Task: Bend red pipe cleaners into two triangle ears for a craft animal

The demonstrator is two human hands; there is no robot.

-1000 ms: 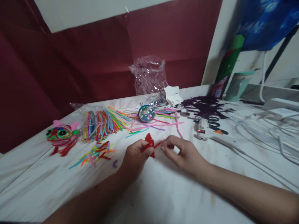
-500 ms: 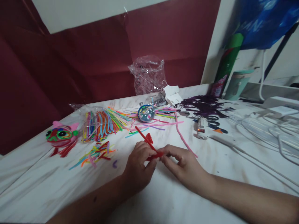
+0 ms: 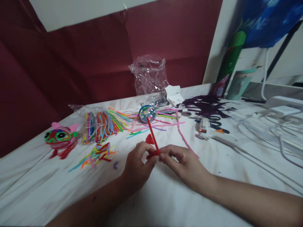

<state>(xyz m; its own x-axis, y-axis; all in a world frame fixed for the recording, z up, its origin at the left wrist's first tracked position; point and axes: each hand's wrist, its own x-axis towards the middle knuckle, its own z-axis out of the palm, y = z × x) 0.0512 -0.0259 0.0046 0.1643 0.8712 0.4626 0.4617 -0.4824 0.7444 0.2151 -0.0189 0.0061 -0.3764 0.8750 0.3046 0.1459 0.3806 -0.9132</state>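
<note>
While fingers (image 3: 168,149) pinch a red stem (image 3: 153,134), scraps (image 3: 103,155) and glue gun (image 3: 204,123) flank them.

Small craft workspace indoors
Pipe cleaners (image 3: 101,124), cut snippets (image 3: 101,153) and a glue gun (image 3: 204,125) across a marble-patterned bench (image 3: 172,201).

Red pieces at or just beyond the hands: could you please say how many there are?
2 visible: a ridged red piece lies just beyond the left hand, and a red strand, bunched below, is held by that hand and the right hand. Fingers may hide more.
</note>
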